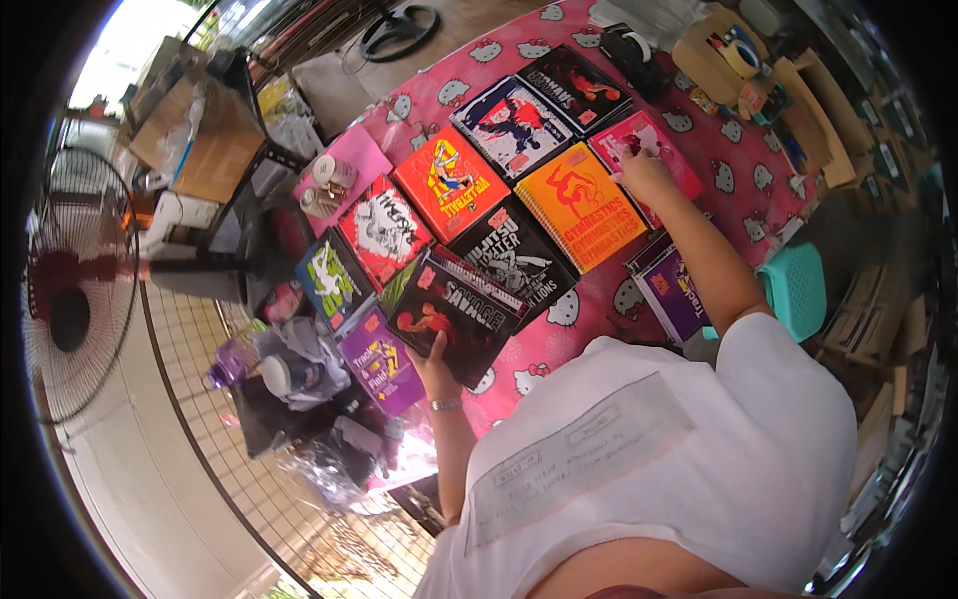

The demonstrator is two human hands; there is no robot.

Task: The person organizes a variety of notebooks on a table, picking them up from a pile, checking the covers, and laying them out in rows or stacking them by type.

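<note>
My left hand (433,367) is closed on the near edge of a black notebook (454,317) with a red figure, thumb on top. More spiral-bound notebooks show beneath it as a stack. To the right, my right hand (644,172) rests on a pink notebook (667,150), its thumb apart from the fingers, which show only in part. Between my hands lie an orange spiral notebook (582,208) and a black notebook with a white fighter drawing (511,255). Behind them are a red-orange notebook (449,182), a white-and-navy one (511,125) and another black one (574,88).
A red notebook (386,232), a green-and-blue one (334,280) and purple ones (381,361) (677,290) lie around on the pink patterned tablecloth (479,70). Jars (334,172) stand far left. A fan (75,285) is at left, a cardboard box (823,115) and teal case (796,290) at right.
</note>
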